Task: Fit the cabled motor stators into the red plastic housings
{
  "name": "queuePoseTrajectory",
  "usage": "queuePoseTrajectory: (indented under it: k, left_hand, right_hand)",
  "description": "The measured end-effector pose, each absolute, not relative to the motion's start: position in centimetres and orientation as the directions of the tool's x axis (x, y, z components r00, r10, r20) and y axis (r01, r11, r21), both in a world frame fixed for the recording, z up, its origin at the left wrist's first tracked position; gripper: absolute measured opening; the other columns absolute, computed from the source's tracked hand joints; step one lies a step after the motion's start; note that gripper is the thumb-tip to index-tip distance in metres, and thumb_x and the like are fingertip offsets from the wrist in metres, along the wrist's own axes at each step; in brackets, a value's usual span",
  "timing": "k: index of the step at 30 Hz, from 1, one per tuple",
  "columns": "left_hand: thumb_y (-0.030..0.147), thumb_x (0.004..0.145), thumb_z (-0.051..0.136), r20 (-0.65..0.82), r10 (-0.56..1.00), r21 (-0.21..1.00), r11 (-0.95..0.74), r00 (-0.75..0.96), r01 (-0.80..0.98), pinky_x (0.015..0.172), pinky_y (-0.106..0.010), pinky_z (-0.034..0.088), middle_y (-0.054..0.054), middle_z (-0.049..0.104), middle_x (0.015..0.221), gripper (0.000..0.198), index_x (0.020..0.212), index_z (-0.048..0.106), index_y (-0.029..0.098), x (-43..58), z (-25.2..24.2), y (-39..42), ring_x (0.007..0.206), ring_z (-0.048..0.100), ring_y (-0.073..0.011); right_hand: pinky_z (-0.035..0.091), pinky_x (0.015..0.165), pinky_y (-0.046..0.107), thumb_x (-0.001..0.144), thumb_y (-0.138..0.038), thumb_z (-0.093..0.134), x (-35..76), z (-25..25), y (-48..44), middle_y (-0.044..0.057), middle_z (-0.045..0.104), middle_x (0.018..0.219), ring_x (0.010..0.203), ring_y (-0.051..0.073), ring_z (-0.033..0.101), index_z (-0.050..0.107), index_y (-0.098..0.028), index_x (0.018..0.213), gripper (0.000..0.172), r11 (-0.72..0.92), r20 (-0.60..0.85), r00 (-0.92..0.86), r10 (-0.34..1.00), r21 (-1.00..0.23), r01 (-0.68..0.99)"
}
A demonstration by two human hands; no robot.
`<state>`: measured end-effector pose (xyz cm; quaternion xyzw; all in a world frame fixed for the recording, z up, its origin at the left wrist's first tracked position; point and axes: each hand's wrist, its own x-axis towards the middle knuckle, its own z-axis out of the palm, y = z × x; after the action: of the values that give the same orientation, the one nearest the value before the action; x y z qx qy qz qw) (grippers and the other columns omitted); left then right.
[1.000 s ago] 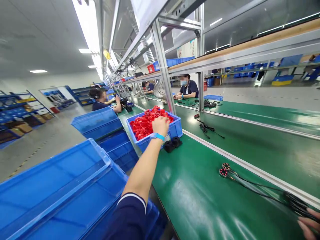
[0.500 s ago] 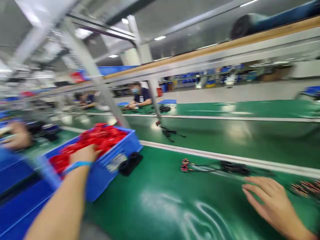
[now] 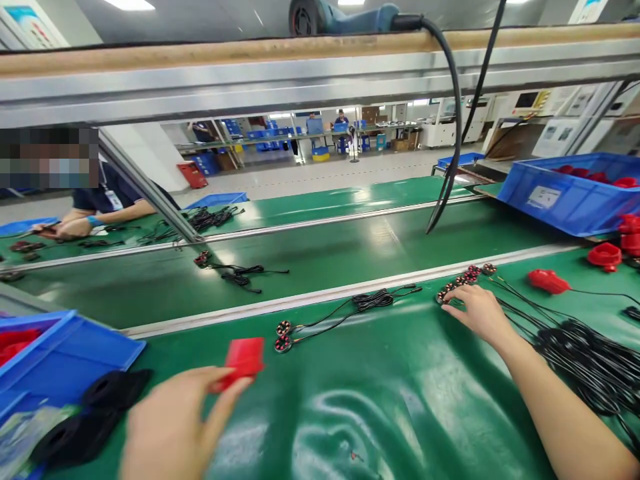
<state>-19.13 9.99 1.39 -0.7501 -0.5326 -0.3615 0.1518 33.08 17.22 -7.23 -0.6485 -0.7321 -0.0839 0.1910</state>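
My left hand pinches a red plastic part between thumb and fingers, above the green mat. At the right, my right hand reaches over a row of small round coils, its fingertips at the near end of the row; whether it grips one I cannot make out. Black cables run from the coils and lie bunched beside my right forearm. Between my hands lie two round coils joined to a bundled black cable.
Blue bins with red parts stand at the left and the back right. Black foam pieces lie by the left bin. Red parts sit at the right. A cable hangs from the shelf. A person works across the table.
The view has swung right. My left hand has come out of the blue bin with a red part. My right hand has moved to the row of coils.
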Motion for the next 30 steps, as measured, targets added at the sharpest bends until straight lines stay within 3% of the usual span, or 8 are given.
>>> queuePoseTrajectory:
  k: [3,8,10,13,16,20,24,30]
  left_hand:
    - [0.043,0.101,0.048,0.652,0.673,0.100,-0.533,0.349,0.840,0.077,-0.036,0.042,-0.001,0.066,0.086,0.027,0.092,0.061,0.021,-12.8,-1.7,8.4,0.087,0.063,-0.0222]
    - [0.032,0.102,0.045,0.610,0.701,0.245,-0.609,0.368,0.754,0.088,-0.040,0.040,-0.004,0.062,0.087,0.023,0.089,0.059,0.019,-5.1,-5.6,6.9,0.098,0.060,-0.0246]
    - [0.028,0.100,0.050,0.619,0.696,0.268,-0.623,0.364,0.735,0.098,-0.046,0.040,-0.009,0.061,0.104,0.018,0.088,0.058,0.017,-4.7,-6.5,6.5,0.118,0.053,-0.0305]
    - [0.022,0.096,0.054,0.582,0.687,0.288,-0.674,0.434,0.680,0.107,-0.051,0.039,-0.013,0.054,0.131,0.009,0.089,0.056,0.016,-5.2,-7.4,6.3,0.135,0.038,-0.0345]
    - [0.029,0.097,0.055,0.547,0.682,0.320,-0.706,0.485,0.632,0.101,-0.047,0.047,-0.012,0.055,0.131,0.015,0.091,0.055,0.016,-5.7,-7.9,6.5,0.132,0.043,-0.0325]
    - [0.042,0.099,0.049,0.568,0.664,0.346,-0.729,0.486,0.591,0.089,-0.041,0.053,-0.011,0.060,0.118,0.029,0.090,0.056,0.016,-5.7,-8.0,6.6,0.113,0.054,-0.0281]
    - [0.026,0.099,0.052,0.583,0.636,0.354,-0.759,0.505,0.546,0.089,-0.041,0.051,-0.009,0.062,0.110,0.016,0.110,0.059,0.016,-5.5,-7.7,6.4,0.103,0.057,-0.0241]
    - [0.012,0.097,0.050,0.521,0.683,0.441,-0.729,0.512,0.524,0.090,-0.040,0.051,-0.009,0.062,0.111,0.030,0.127,0.053,0.016,-5.9,-7.9,6.6,0.105,0.056,-0.0234]
  right_hand:
    - [0.045,0.080,0.040,0.088,-0.042,0.055,33.8,-8.3,17.8,0.007,0.067,0.094,0.089,0.027,0.058,0.073,-0.023,0.093,0.026,0.184,0.398,-0.118,0.910,-0.132,0.974]
    - [0.049,0.089,0.041,0.089,-0.041,0.051,32.4,-8.7,17.6,0.009,0.064,0.108,0.100,0.026,0.061,0.072,-0.023,0.083,0.028,0.313,0.370,-0.203,0.907,-0.267,0.912]
    - [0.050,0.090,0.041,0.088,-0.042,0.050,31.5,-8.7,17.4,0.010,0.062,0.116,0.107,0.026,0.060,0.069,-0.023,0.083,0.027,0.332,0.330,-0.221,0.918,-0.332,0.883]
    - [0.054,0.080,0.038,0.084,-0.044,0.053,30.5,-8.4,17.2,0.010,0.064,0.107,0.099,0.026,0.063,0.063,-0.021,0.089,0.025,0.280,0.288,-0.158,0.944,-0.453,0.846]
    - [0.056,0.073,0.035,0.082,-0.047,0.058,28.6,-8.2,16.8,0.007,0.066,0.096,0.087,0.023,0.065,0.060,-0.021,0.098,0.030,0.188,0.183,-0.094,0.979,-0.617,0.764]
    - [0.057,0.077,0.032,0.082,-0.042,0.064,23.7,-8.1,15.3,0.006,0.065,0.107,0.098,0.021,0.065,0.059,-0.022,0.112,0.037,0.215,0.086,-0.230,0.969,-0.748,0.628]
    - [0.058,0.076,0.029,0.082,-0.034,0.067,19.9,-8.3,13.9,0.006,0.060,0.117,0.095,0.017,0.064,0.060,-0.023,0.119,0.040,0.282,0.079,-0.362,0.929,-0.783,0.554]
    - [0.059,0.075,0.030,0.080,-0.029,0.073,19.7,-8.1,13.8,0.007,0.054,0.128,0.077,0.012,0.063,0.067,-0.024,0.115,0.036,0.305,0.060,-0.394,0.917,-0.742,0.597]
